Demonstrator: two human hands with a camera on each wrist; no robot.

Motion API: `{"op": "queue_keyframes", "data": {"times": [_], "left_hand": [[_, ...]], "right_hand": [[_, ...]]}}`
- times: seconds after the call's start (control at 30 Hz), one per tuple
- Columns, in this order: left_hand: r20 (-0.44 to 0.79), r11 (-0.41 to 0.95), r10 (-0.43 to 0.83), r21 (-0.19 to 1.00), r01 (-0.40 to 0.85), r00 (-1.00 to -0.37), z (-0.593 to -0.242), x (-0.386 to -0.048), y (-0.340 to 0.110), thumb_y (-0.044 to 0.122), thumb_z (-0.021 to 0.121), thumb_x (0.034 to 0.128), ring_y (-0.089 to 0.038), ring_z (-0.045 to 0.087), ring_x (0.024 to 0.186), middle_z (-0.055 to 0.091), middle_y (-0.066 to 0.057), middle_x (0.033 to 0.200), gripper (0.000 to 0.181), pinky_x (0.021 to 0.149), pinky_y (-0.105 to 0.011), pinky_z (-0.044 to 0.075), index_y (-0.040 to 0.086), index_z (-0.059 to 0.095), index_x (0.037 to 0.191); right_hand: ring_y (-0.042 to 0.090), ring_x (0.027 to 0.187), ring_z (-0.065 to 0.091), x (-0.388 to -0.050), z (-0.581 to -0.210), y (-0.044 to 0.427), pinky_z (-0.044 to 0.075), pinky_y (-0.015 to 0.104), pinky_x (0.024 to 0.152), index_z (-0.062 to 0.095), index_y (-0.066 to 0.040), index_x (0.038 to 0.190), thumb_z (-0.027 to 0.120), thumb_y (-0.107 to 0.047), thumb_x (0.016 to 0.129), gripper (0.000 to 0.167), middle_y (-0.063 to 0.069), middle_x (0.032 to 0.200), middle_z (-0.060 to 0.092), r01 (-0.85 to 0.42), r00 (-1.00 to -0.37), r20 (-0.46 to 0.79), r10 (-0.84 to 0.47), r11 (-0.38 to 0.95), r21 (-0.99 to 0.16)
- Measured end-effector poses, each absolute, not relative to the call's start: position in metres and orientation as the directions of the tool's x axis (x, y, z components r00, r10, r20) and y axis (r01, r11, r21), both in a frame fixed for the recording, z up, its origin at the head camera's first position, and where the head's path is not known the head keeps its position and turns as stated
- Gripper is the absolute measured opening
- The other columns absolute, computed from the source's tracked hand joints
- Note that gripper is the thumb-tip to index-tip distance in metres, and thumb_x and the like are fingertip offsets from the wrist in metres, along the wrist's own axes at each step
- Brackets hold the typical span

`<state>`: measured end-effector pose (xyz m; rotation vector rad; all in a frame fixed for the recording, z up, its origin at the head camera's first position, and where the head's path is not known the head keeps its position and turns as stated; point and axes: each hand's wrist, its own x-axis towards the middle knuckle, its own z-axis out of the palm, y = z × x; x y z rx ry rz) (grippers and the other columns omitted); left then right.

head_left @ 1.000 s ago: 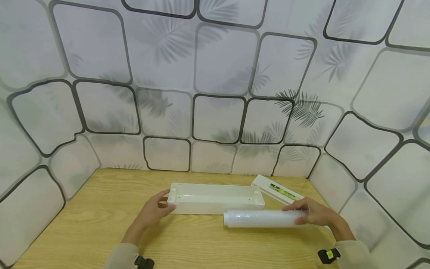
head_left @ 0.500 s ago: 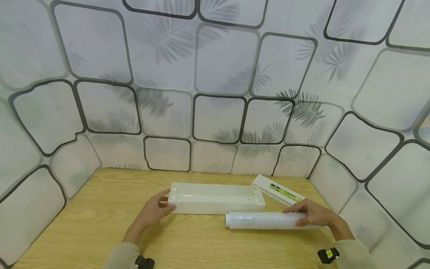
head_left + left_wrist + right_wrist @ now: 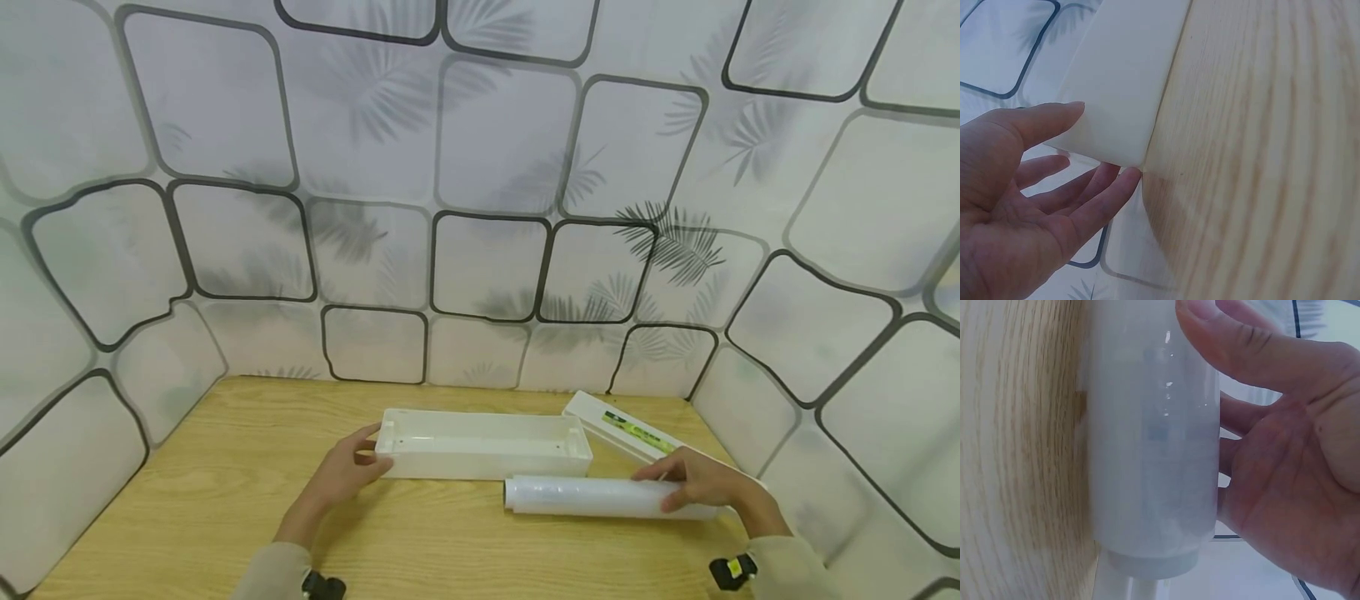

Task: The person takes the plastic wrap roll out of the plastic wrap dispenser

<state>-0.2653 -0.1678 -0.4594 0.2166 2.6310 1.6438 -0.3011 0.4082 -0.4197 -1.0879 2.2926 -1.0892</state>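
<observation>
My right hand (image 3: 701, 483) grips a roll of cling film (image 3: 585, 496) near its right end. In the right wrist view the thumb lies across the roll (image 3: 1154, 444) and the other fingers pass behind it. The roll lies low over the table, in front of a long white open-topped box (image 3: 480, 463), whose inside shows no roll. At that box's left end my left hand (image 3: 343, 468) holds the corner. In the left wrist view its thumb lies on the box's long wall (image 3: 1122, 81), with fingertips against the end wall.
Behind my right hand a long white lid (image 3: 618, 423) with a green and yellow label lies at a slant, partly hidden. The wooden table (image 3: 225, 475) meets patterned wall covering (image 3: 480, 258) at the back and sides.
The cling film roll has moved slightly toward me and a little to the right with my right hand, its right end dipping. The left hand and the white box stay in place.
</observation>
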Motion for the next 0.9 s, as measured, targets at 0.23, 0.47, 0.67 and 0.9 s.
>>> {"op": "queue_keyframes", "data": {"times": [0.23,0.47,0.67,0.9], "left_hand": [[0.048,0.431,0.137,0.897,0.103,-0.989,-0.459,-0.265,-0.168,0.015,0.073,0.0961,-0.04,0.068,0.114,0.061,-0.031,0.135,0.069,0.086,-0.045,0.062,0.001,0.042,0.155],[0.051,0.427,0.145,0.898,0.109,-0.988,-0.458,-0.265,-0.168,0.015,0.073,0.0962,-0.041,0.068,0.113,0.061,-0.033,0.135,0.069,0.086,-0.045,0.062,-0.001,0.041,0.155],[0.046,0.426,0.135,0.899,0.1,-0.99,-0.458,-0.265,-0.167,0.014,0.073,0.0961,-0.04,0.069,0.113,0.062,-0.031,0.134,0.068,0.085,-0.045,0.062,0.001,0.042,0.155],[0.045,0.425,0.132,0.9,0.097,-0.99,-0.459,-0.265,-0.168,0.015,0.074,0.0958,-0.039,0.069,0.112,0.062,-0.031,0.134,0.069,0.085,-0.044,0.062,0.001,0.042,0.155]], "right_hand": [[0.003,0.098,0.07,-0.301,-0.421,0.409,0.057,0.019,0.084,0.067,0.01,0.128,0.081,-0.002,0.083,0.049,0.002,0.12,0.077,-0.429,-0.64,-0.055,-0.766,0.417,-0.801],[0.004,0.101,0.071,-0.302,-0.42,0.41,0.057,0.018,0.085,0.067,0.008,0.129,0.082,-0.007,0.082,0.051,0.002,0.121,0.077,-0.407,-0.657,-0.094,-0.748,0.456,-0.792],[0.002,0.107,0.068,-0.302,-0.417,0.405,0.056,0.019,0.086,0.068,0.007,0.128,0.082,-0.008,0.082,0.051,0.024,0.125,0.072,-0.417,-0.67,-0.123,-0.732,0.508,-0.754],[0.001,0.106,0.068,-0.305,-0.409,0.402,0.057,0.022,0.088,0.07,0.004,0.126,0.081,-0.013,0.087,0.044,0.025,0.124,0.072,-0.434,-0.683,-0.173,-0.71,0.584,-0.686]]}}
